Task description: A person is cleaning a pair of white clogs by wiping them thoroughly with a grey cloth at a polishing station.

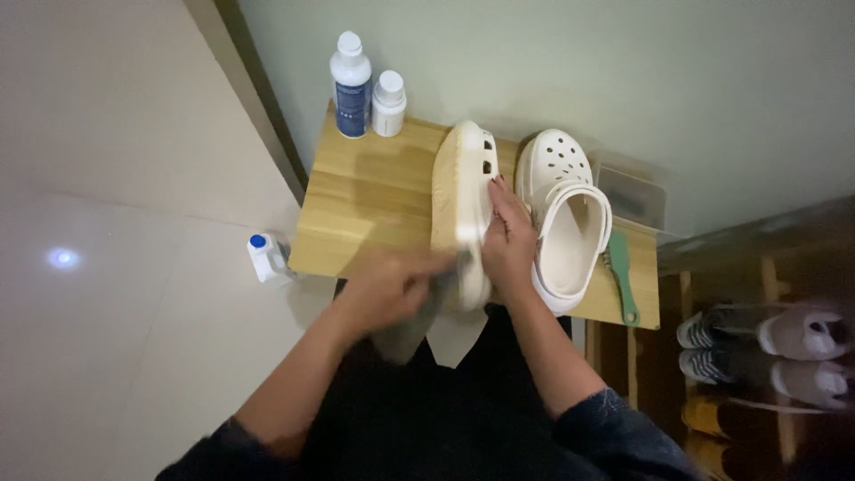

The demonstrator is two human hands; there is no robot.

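Note:
A white clog (465,200) stands on its side on the small wooden table (365,200), its tan sole facing left. My right hand (509,239) grips the clog's upper side and holds it steady. Blurred with motion, my left hand (387,287) holds a grey cloth (411,322) against the clog's near end and sole edge. The second white clog (565,218) lies upright just to the right, opening up.
Two white bottles (351,85) (388,103) stand at the table's far left corner. A green brush (621,272) lies at the right edge. A small white bottle with a blue cap (265,256) is on the floor left. Shoes (766,334) fill a rack at right.

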